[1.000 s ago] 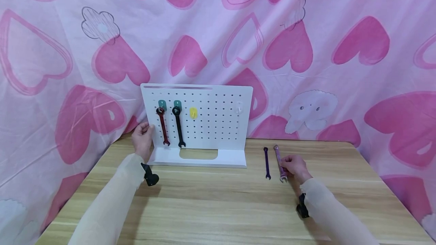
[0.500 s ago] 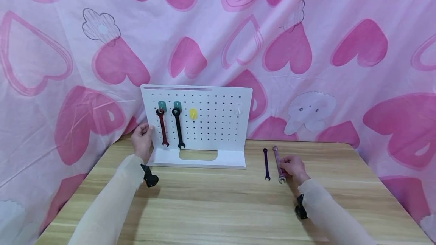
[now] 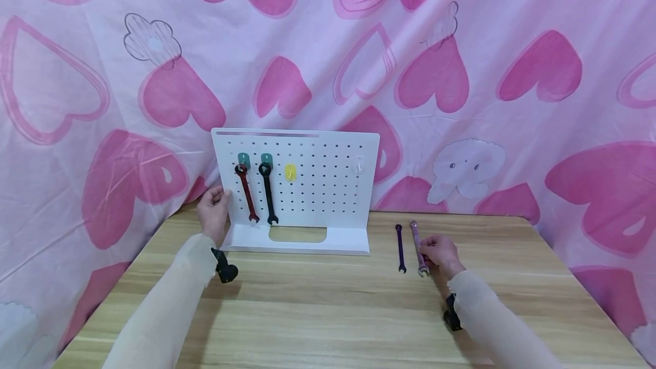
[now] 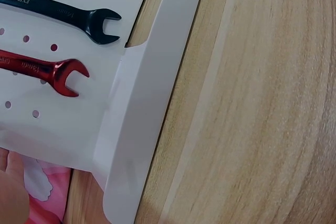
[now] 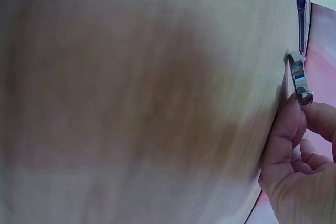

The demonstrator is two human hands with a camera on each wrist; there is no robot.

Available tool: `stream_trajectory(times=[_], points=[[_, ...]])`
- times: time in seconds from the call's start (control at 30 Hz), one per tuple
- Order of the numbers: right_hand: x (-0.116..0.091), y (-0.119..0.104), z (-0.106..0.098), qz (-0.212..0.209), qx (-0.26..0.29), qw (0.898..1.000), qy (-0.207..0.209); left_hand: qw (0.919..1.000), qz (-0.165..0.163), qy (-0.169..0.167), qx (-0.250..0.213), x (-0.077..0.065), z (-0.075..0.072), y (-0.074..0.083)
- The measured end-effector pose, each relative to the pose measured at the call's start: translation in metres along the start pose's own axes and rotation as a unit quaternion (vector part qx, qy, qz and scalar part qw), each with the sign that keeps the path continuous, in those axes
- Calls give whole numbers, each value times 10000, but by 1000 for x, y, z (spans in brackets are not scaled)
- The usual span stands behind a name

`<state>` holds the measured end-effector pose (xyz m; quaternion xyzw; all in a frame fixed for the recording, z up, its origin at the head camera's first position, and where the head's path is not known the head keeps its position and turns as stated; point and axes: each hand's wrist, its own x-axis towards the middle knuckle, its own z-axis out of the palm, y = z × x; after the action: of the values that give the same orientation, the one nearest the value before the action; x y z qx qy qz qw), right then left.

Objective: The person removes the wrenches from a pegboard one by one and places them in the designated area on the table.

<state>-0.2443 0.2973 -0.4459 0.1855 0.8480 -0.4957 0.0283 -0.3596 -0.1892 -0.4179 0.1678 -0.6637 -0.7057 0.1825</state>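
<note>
A white pegboard (image 3: pixel 318 187) stands on the table, its left edge held by my left hand (image 3: pixel 213 212). On its green hooks hang a red combination wrench (image 3: pixel 247 193) and a black one (image 3: pixel 269 193); their open jaws show close up in the left wrist view. My right hand (image 3: pixel 443 254) pinches a light purple wrench (image 3: pixel 415 238) near its open end, low over the table to the right of the board. In the right wrist view, thumb and finger meet at that wrench's shiny end (image 5: pixel 299 77). Beside it lies a dark purple wrench (image 3: pixel 400 248).
The yellow hook (image 3: pixel 290 172) and a clear hook (image 3: pixel 359 165) on the pegboard carry nothing. A pink heart-print curtain (image 3: pixel 328 44) hangs behind the wooden table (image 3: pixel 318 312).
The lower end of the red wrench has swung slightly to the right on its hook. Both hands stay about where they were, with the right hand still at the light purple wrench.
</note>
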Motion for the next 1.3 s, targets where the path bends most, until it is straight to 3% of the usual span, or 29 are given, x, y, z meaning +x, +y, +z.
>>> stream_trajectory(times=[0.8, 1.3], points=[[1, -1, 2, -10, -8, 9999, 141, 10000, 70, -9, 41, 1, -2, -4], [1, -1, 2, -66, -1, 9999, 76, 9997, -103, -62, 190, 2, -2, -2]])
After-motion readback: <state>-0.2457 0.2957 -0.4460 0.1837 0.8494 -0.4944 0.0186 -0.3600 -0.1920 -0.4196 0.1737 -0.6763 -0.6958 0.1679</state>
